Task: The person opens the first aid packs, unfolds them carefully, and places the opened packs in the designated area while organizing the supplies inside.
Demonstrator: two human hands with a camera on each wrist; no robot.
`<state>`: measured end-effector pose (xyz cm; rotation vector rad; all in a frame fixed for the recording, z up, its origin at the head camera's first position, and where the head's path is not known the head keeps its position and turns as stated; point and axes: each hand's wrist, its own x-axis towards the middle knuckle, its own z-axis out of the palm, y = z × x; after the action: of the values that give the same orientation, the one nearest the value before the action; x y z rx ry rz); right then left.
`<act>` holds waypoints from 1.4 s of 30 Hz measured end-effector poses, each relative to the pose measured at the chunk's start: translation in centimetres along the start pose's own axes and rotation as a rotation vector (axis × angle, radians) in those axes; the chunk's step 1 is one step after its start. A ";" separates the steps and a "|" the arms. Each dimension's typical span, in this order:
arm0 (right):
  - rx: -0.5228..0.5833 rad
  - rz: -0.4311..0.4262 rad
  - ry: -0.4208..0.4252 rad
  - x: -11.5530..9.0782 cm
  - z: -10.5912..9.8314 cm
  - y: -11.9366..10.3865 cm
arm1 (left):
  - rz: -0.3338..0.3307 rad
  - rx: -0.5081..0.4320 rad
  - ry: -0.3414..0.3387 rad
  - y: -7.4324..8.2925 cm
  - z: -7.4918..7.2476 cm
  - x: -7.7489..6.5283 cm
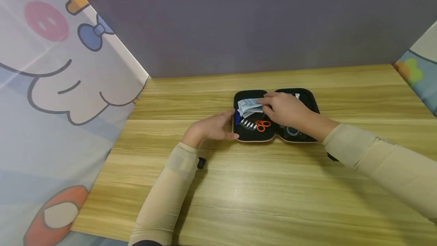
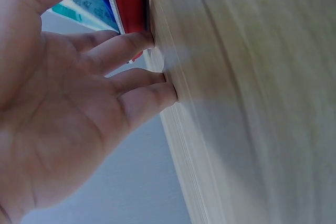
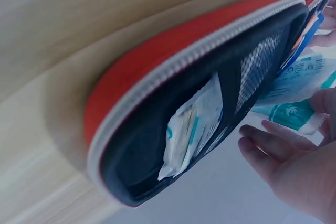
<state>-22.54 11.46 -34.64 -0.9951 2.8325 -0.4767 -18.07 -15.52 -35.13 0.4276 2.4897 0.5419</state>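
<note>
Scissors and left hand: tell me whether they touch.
Apart. In the head view, the scissors lie inside the case, while the left hand is at its left edge, with dark lining showing between.

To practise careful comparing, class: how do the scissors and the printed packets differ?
The scissors have orange handles; the printed packets are pale.
In the head view, the scissors lie lower, the packets higher.
The right hand touches the packets, not the scissors.
There, both appear within the left half of the open case.

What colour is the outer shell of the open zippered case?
The outer shell of the open zippered case is red, clearest in the right wrist view.
</note>
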 end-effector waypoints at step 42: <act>0.587 0.517 0.040 -8.9 -4.6 12.0 | -0.006 -0.009 0.012 0.1 0.2 -0.2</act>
<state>-23.64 27.04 -34.26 -0.1430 2.5651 -1.1545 -17.78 -15.47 -35.15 0.4150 2.4987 0.5549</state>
